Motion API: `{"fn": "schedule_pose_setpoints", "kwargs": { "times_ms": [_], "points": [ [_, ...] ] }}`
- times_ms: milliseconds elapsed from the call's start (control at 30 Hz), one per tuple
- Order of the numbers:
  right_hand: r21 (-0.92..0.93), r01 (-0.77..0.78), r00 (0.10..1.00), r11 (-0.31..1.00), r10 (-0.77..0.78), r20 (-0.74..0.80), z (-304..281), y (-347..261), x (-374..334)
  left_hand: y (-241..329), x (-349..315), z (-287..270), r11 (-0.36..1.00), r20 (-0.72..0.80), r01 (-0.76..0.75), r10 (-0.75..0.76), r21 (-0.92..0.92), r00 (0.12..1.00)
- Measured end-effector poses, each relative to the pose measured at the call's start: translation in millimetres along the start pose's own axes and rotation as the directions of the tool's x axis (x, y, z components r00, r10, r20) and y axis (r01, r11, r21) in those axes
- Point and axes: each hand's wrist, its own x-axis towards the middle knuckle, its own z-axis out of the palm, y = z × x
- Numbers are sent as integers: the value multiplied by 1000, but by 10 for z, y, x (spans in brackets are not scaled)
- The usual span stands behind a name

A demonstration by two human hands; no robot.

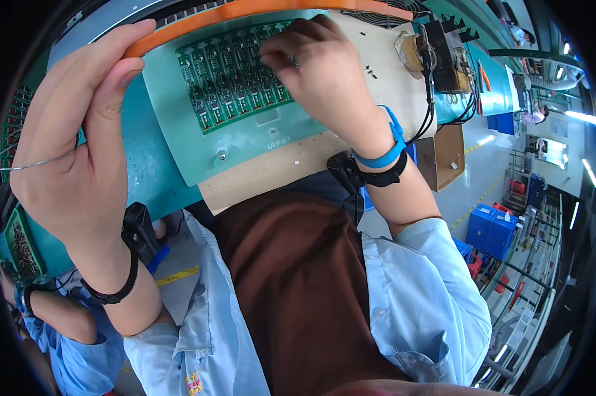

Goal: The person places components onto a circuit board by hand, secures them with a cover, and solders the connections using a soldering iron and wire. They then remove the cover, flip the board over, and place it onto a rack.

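On a pale green plate [179,142] lies a green circuit board panel [235,109] with rows of small components. My right hand [331,76] reaches over the panel's upper right part. Its fingers are bent together above the components, and whatever is between the fingertips is hidden. On the left, my left hand [73,125] is raised beside the plate. Its thumb and fingers close on the end of a long orange strip [245,10], which runs along the far side of the panel. A thin silvery wire [34,165] crosses the left palm.
A soldering stand [413,56] with black cables is at the back right, near a black fan grille [377,16]. Brown board [245,181] lies under the plate. A carton [443,158] stands lower right. A co-worker's arm [63,317] is at lower left, near a parts tray [24,247].
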Motion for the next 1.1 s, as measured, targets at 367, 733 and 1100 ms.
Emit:
{"fn": "schedule_pose_setpoints", "kwargs": {
  "times_ms": [367,733,1100],
  "points": [
    [-11,-179,984,984,179,-4,-197,262,-198,-56,-22,-14,999,38,-31,29,36,999],
    [86,-225,974,971,222,39,-418,47,-478,159,-44,-8,999,98,7,-12,49,995],
    [706,-573,708,415,685,171,-556,-25,-960,326,-655,362,993,207,-59,36,105,978]
  ]
}}
